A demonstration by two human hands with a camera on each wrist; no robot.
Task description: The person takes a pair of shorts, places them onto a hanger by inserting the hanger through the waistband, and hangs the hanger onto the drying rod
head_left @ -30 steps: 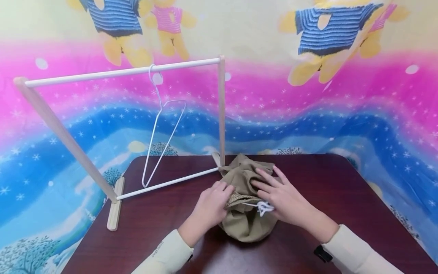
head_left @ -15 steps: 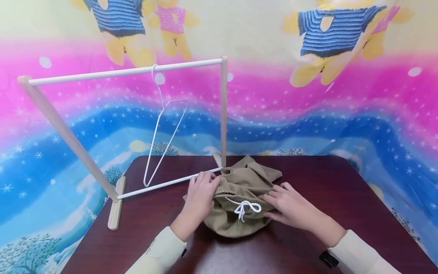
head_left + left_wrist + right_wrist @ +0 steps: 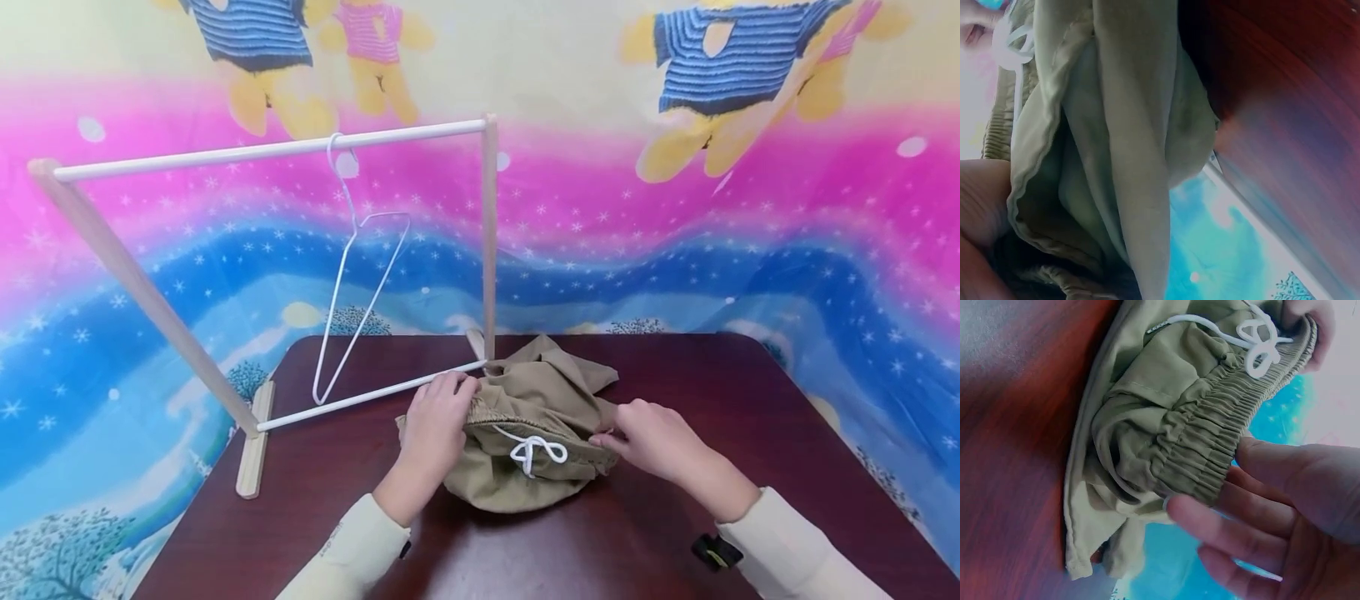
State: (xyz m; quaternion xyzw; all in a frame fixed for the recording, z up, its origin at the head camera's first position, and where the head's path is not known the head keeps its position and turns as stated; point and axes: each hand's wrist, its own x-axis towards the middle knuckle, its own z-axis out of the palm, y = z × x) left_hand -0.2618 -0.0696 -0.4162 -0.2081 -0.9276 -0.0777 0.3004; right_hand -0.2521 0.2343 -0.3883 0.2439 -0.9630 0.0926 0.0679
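A pair of khaki pants (image 3: 517,492) lies bunched on the table, its gathered elastic waistband (image 3: 1204,444) facing up toward me. From the waistband's front hangs a white drawstring (image 3: 536,454), tied in a bow. My left hand (image 3: 438,425) grips the waistband's left side, fingers over its edge; the left wrist view shows loose folds of cloth (image 3: 1135,137) hanging beside it. On the other side my right hand (image 3: 663,442) pinches the waistband between thumb and fingers. Cloth hides some of the left fingertips.
Behind and left stands a rack with a white top bar (image 3: 225,154) and wooden posts (image 3: 150,292). One white wire hanger (image 3: 330,333) hangs from it. The rack's lower bar (image 3: 360,402) ends close to the pants. A printed backdrop (image 3: 675,267) rises behind the dark red table (image 3: 712,400).
Both hands have moved apart and spread the waistband wider. The drawstring bow has shifted left and come into full view. My right hand's fingers have drawn in from spread to pinching the waistband.
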